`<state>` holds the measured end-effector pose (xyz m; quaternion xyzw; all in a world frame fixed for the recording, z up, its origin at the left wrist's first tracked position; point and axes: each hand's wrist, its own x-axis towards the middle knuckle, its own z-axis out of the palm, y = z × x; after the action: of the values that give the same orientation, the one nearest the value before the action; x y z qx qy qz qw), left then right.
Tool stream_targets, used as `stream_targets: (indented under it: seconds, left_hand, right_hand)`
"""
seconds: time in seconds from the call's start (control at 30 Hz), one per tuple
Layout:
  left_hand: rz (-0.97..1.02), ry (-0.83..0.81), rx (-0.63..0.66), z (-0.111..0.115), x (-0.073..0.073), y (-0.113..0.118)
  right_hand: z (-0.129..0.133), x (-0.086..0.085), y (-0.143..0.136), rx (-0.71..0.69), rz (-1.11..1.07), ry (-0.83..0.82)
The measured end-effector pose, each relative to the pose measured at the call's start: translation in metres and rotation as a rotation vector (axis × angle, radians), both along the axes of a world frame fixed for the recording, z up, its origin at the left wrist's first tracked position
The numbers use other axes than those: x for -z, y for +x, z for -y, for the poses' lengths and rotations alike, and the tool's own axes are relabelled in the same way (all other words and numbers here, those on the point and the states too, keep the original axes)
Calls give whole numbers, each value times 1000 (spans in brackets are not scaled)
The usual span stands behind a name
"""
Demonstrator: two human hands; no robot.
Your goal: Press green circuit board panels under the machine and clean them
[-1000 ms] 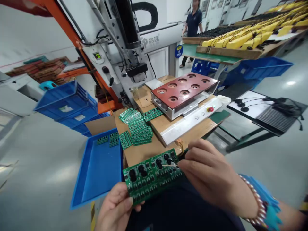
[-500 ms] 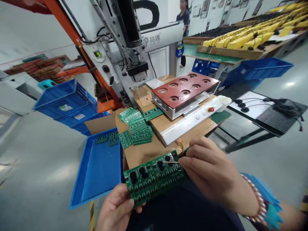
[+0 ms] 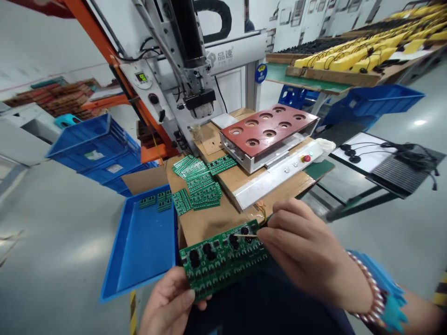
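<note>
My left hand (image 3: 172,298) grips a green circuit board (image 3: 220,274) by its lower left corner, thumb on top and fingers beneath. Black round blobs line the board's upper half, and rows of small components fill the lower half. Between the pinched fingertips of my right hand (image 3: 303,251) is a thin pale stick, probably a toothpick (image 3: 246,236). Its tip lies at one of the black blobs right of the board's middle; whether it touches I cannot tell. My right hand covers the board's right end.
Stacked green boards (image 3: 202,186) lie on the wooden bench (image 3: 199,225). A blue tray (image 3: 148,242) with a few boards stands left. Behind rises a machine with a red fixture plate (image 3: 268,128) and a red button (image 3: 306,158). Black cables (image 3: 408,156) lie on a right-hand stand.
The stick and my right hand have shifted very slightly left over the board. My left hand holds the board as before. A person in the background has moved left, mostly behind the machine.
</note>
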<state>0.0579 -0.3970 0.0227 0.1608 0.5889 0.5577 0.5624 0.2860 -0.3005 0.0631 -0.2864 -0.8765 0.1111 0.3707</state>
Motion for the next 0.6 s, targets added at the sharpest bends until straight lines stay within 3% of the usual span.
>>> stream_targets:
  seconds: [0.6]
  left_hand:
    - [-10,2,8,0,2,-4]
  right_hand:
    - [5,-1,3,-15,18,-27]
